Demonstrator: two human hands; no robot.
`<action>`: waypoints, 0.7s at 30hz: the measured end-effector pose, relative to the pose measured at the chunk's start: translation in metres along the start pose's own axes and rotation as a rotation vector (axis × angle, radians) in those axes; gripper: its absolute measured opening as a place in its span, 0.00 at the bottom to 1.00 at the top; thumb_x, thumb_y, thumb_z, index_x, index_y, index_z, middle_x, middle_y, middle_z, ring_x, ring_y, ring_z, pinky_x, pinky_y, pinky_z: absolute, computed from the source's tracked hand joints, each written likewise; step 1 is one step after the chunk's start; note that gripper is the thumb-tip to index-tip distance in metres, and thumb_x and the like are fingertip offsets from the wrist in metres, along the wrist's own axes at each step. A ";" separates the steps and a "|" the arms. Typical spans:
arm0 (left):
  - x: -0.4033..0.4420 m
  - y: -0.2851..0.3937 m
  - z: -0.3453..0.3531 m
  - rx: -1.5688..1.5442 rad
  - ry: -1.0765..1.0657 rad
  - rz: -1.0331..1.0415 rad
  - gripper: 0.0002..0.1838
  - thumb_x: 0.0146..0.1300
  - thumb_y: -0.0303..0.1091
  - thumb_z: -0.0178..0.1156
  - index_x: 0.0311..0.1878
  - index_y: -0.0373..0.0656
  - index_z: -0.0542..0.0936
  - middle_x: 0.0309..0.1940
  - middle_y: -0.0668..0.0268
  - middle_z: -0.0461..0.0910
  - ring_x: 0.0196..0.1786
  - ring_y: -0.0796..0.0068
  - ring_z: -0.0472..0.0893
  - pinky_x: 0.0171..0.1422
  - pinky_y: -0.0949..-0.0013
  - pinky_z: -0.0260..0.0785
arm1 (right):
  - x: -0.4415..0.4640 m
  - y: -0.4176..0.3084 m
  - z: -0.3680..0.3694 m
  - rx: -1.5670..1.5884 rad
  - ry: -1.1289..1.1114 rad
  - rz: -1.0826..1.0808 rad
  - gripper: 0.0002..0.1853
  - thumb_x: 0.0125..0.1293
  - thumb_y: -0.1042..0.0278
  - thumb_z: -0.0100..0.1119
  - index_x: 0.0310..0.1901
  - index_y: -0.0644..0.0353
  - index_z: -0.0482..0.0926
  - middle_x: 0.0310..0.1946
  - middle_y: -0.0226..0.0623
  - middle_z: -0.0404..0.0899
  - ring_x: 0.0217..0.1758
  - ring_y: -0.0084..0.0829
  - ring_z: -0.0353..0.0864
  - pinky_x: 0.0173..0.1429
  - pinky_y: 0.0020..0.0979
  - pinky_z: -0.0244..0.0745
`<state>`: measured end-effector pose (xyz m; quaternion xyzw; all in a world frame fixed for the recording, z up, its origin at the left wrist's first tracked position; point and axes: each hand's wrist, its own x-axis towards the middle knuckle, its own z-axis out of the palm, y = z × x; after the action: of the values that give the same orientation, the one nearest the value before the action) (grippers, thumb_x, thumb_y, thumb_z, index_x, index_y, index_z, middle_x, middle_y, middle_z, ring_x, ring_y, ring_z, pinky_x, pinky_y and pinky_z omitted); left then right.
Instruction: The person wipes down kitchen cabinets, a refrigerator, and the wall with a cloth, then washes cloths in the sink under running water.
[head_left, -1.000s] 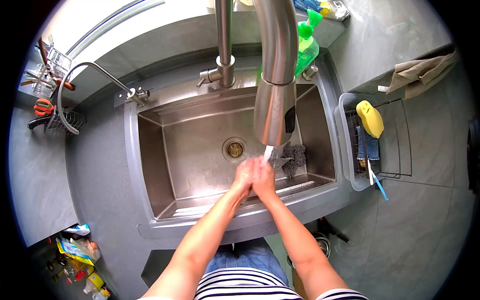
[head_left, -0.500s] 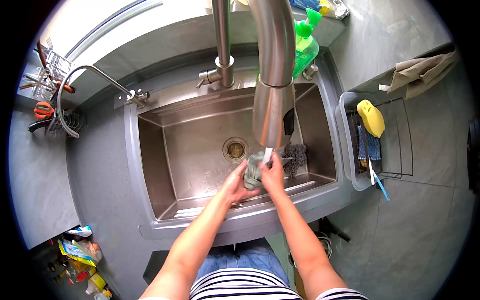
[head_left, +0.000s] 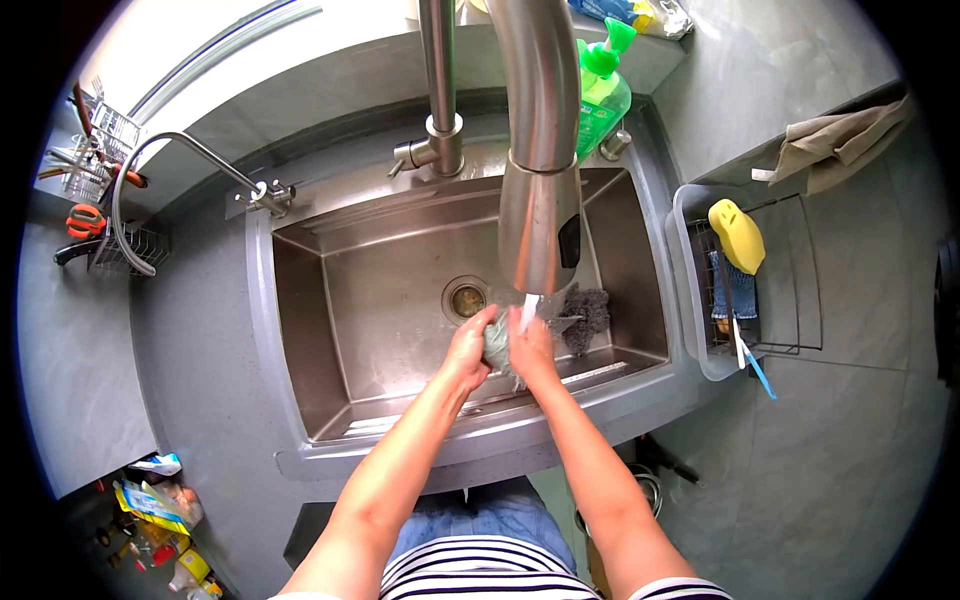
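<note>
A wet grey-green cloth [head_left: 497, 345] is bunched between my two hands over the sink [head_left: 385, 275]. My left hand [head_left: 468, 348] is closed round its left side. My right hand [head_left: 532, 347] grips the right side, just under the head of the faucet [head_left: 540, 220]. White water [head_left: 529, 308] runs from the faucet onto my right hand and the cloth. Much of the cloth is hidden by my fingers. A dark grey mesh scrubber [head_left: 588, 312] lies in the sink to the right of my hands.
The drain [head_left: 467, 300] lies left of the faucet head. A thin curved tap [head_left: 195, 145] stands at the left corner. Behind the sink is a green soap bottle [head_left: 603, 105]. At right, a plastic bin [head_left: 688, 270] holds a yellow sponge [head_left: 738, 238]. A brown cloth [head_left: 835, 150] hangs nearby.
My hands have closed further round the cloth, squeezing it smaller. The right hand has moved slightly down and left, into the running water.
</note>
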<state>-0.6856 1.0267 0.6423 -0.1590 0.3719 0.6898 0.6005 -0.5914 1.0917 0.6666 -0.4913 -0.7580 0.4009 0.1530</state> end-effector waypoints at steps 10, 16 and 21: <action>0.022 -0.012 -0.038 -0.003 -0.137 -0.235 0.23 0.64 0.56 0.63 0.54 0.51 0.78 0.37 0.69 0.82 0.39 0.75 0.81 0.46 0.66 0.76 | -0.066 -0.050 -0.006 0.051 -0.095 -0.463 0.08 0.61 0.64 0.63 0.40 0.55 0.77 0.36 0.40 0.77 0.44 0.44 0.80 0.43 0.41 0.75; -0.011 0.005 0.007 0.078 0.085 -0.269 0.17 0.72 0.47 0.52 0.50 0.45 0.78 0.38 0.67 0.83 0.40 0.74 0.83 0.45 0.66 0.78 | -0.010 -0.038 -0.004 -0.121 0.163 -0.448 0.11 0.63 0.61 0.62 0.42 0.57 0.77 0.36 0.42 0.78 0.38 0.48 0.80 0.40 0.44 0.75; -0.009 0.006 -0.008 -0.007 -0.106 -0.282 0.23 0.75 0.51 0.42 0.61 0.46 0.74 0.50 0.63 0.81 0.53 0.64 0.81 0.58 0.56 0.76 | 0.001 -0.011 -0.008 0.186 -0.108 -0.069 0.13 0.63 0.62 0.62 0.45 0.59 0.76 0.41 0.46 0.78 0.47 0.50 0.77 0.51 0.44 0.72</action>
<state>-0.6916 1.0148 0.6449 -0.1752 0.3113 0.6072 0.7097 -0.5937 1.0941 0.6796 -0.4263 -0.7411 0.4898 0.1707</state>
